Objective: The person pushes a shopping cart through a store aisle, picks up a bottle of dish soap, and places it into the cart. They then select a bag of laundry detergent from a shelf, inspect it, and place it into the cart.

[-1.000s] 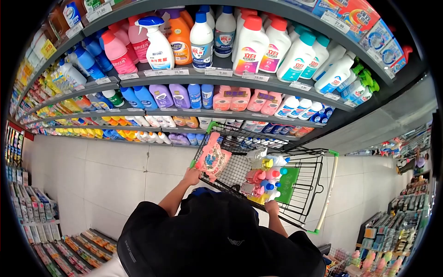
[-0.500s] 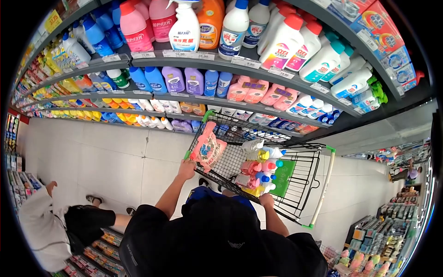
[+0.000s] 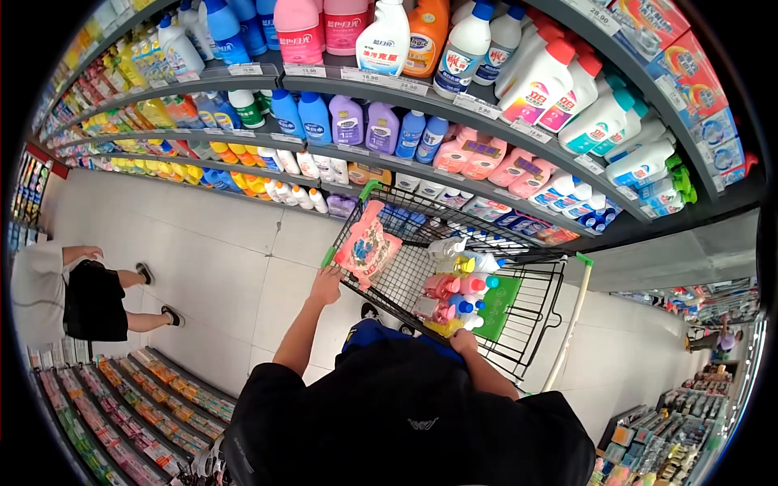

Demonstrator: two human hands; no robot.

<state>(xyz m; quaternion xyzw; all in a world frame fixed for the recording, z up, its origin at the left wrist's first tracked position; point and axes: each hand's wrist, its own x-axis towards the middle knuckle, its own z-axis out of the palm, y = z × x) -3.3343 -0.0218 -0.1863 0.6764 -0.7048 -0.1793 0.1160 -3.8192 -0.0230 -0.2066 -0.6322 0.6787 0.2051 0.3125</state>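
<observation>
At the far left, another person in a light grey top [image 3: 39,283] and black shorts [image 3: 96,301] stands on the pale tiled floor [image 3: 207,267], both feet apart. Below that person, a low stepped rack [image 3: 134,405] carries rows of small colourful packets.

Along the top runs a tiered grey shelf [image 3: 565,148]. Its upper tier carries, left to right, pink plastic bottles [image 3: 298,34], an orange plastic bottle [image 3: 425,40], white bottles with red caps [image 3: 537,87] and white bottles with teal caps [image 3: 600,123].

A black wire shopping cart [image 3: 397,275] with green corner pieces stands below the shelf. The left hand [image 3: 327,285] is at the near left corner, fingers curled over the rim. A pink soft bag [image 3: 369,247] with blue and red print lies inside, against the left edge.

A tight group of plastic bottles [image 3: 444,286], clear, yellow, red and white with pink, teal and blue caps, lies about mid-length, reaching the near edge. The right hand [image 3: 464,342] is at the near edge, just beside the group; its fingers are mostly hidden, so whether they close on the rim cannot be told.

A green panel [image 3: 498,306] lies right of the bottles. The cream handle [image 3: 567,324] forms the right edge.
</observation>
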